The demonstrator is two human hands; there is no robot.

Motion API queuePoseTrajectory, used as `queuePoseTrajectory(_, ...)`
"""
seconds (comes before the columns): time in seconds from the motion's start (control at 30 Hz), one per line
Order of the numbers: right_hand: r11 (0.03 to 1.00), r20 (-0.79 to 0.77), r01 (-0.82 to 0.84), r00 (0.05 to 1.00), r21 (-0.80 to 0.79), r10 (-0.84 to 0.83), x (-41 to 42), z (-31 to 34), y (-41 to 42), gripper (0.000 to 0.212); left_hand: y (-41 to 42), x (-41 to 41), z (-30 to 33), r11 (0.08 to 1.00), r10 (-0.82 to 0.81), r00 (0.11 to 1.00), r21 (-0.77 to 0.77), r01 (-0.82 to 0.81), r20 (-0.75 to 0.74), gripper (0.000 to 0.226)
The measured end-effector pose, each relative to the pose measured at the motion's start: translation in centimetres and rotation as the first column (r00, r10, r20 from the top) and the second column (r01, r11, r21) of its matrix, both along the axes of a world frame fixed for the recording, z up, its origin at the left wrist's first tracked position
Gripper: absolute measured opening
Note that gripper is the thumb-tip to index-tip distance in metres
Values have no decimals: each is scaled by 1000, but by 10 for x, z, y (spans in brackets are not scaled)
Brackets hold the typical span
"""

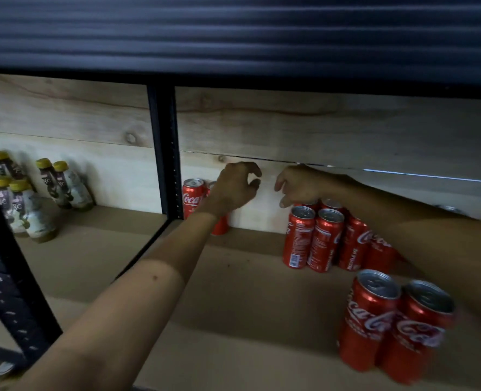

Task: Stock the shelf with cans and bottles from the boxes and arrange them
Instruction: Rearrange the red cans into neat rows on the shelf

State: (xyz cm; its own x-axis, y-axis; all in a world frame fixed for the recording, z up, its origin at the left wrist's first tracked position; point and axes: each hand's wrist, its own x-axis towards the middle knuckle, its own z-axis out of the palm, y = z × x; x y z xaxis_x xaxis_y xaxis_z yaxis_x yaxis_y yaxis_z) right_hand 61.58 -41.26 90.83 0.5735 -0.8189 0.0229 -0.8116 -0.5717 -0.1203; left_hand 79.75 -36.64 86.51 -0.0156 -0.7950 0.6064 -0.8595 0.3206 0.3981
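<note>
Red cans (312, 238) clustered on shelf (247, 292), two more at back-left. Left hand (233, 190) and right hand (295, 187) above, fingers loosely curled, grasping nothing. Likely rigid, smooth, moderately heavy; best gripped round mid-body.

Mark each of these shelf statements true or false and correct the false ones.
1. The bottles have yellow caps and stand in the bay left of the black upright. True.
2. The left hand grips a bottle. False: it hovers with curled fingers above the red cans by the upright, holding nothing visible.
3. The two nearest cans lie on their sides. False: they stand upright.
4. The right hand is above the cluster of cans at the back. True.
5. All visible cans are red. True.
</note>
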Motion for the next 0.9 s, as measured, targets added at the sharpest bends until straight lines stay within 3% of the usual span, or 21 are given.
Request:
queuePoseTrajectory(0.1,1000,-84,6,996,-17,-7,-48,-9,5,36,-1,-41,-8,976,-162,985,158,152,52,26)
queuePoseTrajectory(0.17,1000,-53,4,999,-31,-6,-73,-15,9,28,-1,-62,-15,937,-260,962,261,231,81,33)
queuePoseTrajectory(0.27,999,-29,-32,999,-33,31,-99,-22,17,31,2,-82,-26,889,-328,944,347,298,31,36)
queuePoseTrajectory(0.43,994,-48,-94,995,-50,91,-112,-28,25,56,7,-99,-38,922,-231,973,311,229,-31,48)
queuePoseTrajectory(0.67,984,-123,-168,979,-53,161,-93,-22,32,37,27,-94,-40,955,-53,998,289,61,-37,43)
queuePoseTrajectory(0.9,962,-75,-275,959,1,274,-40,-18,41,58,62,-48,-35,938,11,998,347,14,-69,35)
